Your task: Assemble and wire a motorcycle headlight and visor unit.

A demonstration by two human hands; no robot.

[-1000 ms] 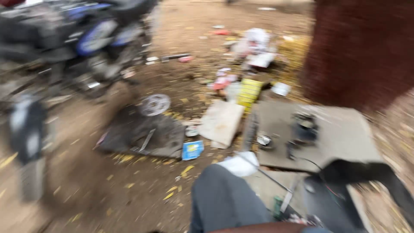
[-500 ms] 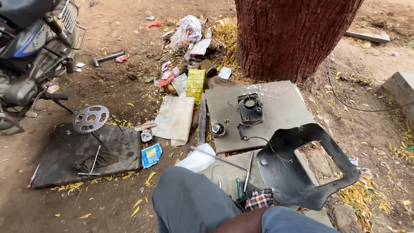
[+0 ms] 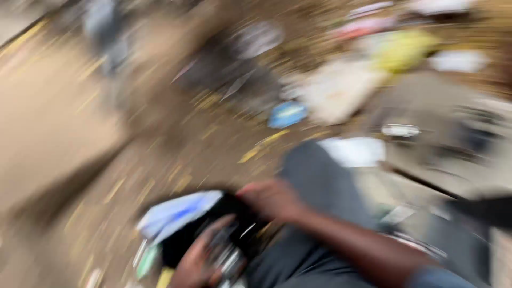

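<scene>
Head view is smearing badly, so I am reading only coarse shapes. I am seeing my right hand (image 3: 272, 200) reaching down across my grey-trousered knee (image 3: 320, 176) to the top edge of a dark, black bag-like bundle (image 3: 213, 234) lying on the dirt ground (image 3: 64, 133) at the lower middle. My left hand (image 3: 194, 261) is resting at the bundle's lower side, near some shiny metal bits (image 3: 229, 261). Both hands are touching the bundle, but with this blur I cannot tell whether either grip is spread or pinching anything. A pale blue and white sheet (image 3: 176, 210) is lying against the bundle's left side. Farther off, a small blue packet (image 3: 288, 113) is sitting on the ground, and a yellow package (image 3: 402, 50) is showing near the top right.
</scene>
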